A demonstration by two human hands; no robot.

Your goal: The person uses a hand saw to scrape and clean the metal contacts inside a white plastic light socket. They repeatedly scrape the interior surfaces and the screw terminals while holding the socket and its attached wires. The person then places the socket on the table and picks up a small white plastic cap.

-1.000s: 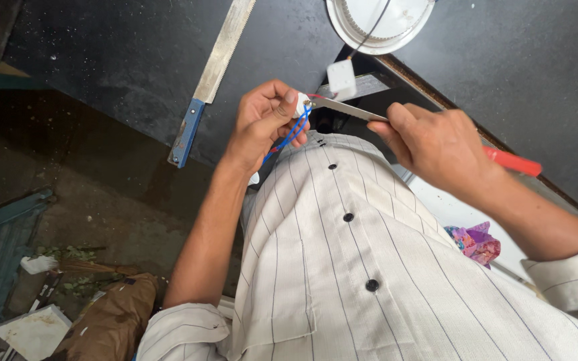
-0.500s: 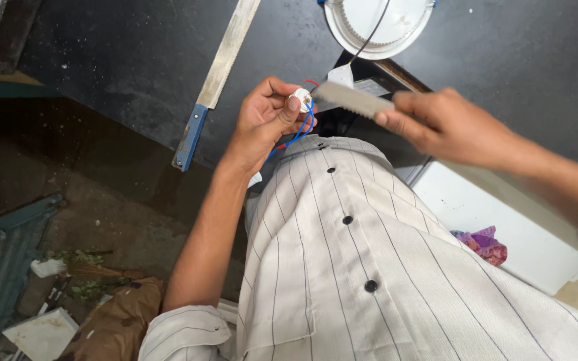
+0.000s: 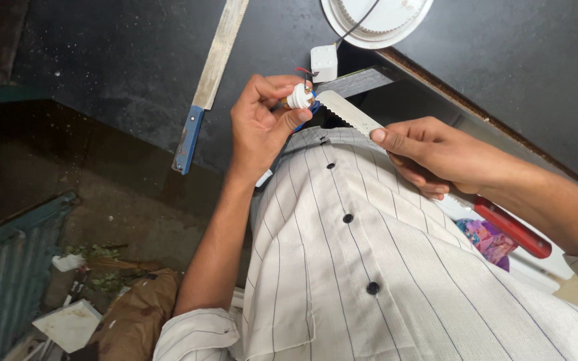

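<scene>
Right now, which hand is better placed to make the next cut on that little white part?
Probably the right hand: it grips the saw blade, whose toothed tip already sits against the white part. The left hand is busy pinching that part.

We see a crumpled pink-and-blue wrapper (image 3: 486, 238) low at right and a brown paper bag (image 3: 132, 321) on the floor.

- Dark, dusty work table (image 3: 102, 60) with a wooden edge strip (image 3: 476, 113)
- Bare earthen floor (image 3: 135, 220) below; teal corrugated sheet (image 3: 8, 281); scattered litter (image 3: 95, 267) in soft daylight
</scene>
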